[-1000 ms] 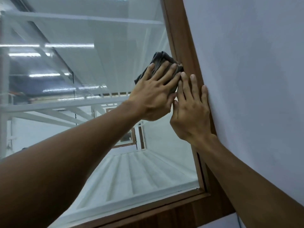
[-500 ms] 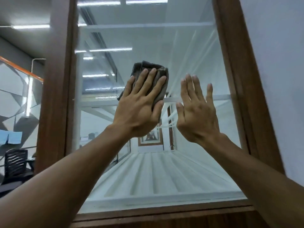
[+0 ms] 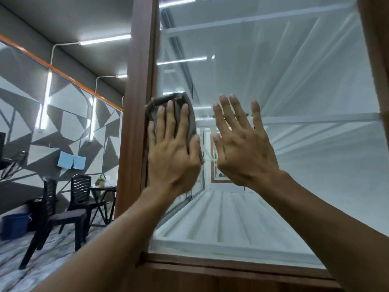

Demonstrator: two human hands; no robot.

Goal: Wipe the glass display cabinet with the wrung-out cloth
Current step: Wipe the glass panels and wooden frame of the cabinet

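The glass display cabinet (image 3: 294,81) fills the right of the head view, its pane set in a brown wooden frame (image 3: 136,102) with white shelves behind it. A folded dark grey cloth (image 3: 190,121) lies flat on the pane beside the frame's left post. My left hand (image 3: 172,152) presses it there with straight fingers spread over it. My right hand (image 3: 242,144) is just to the right, fingers straight and spread, palm toward the bare glass; whether it touches the pane I cannot tell.
The frame's lower rail (image 3: 231,268) runs under my forearms. To the left is a room with two dark chairs (image 3: 56,216), a small table (image 3: 103,190), a blue bin (image 3: 14,225) on the floor and a patterned grey wall (image 3: 52,114).
Both hands and the cloth have swept left across the pane, from the right post to the left post. My right hand came off the right frame and now faces the glass.
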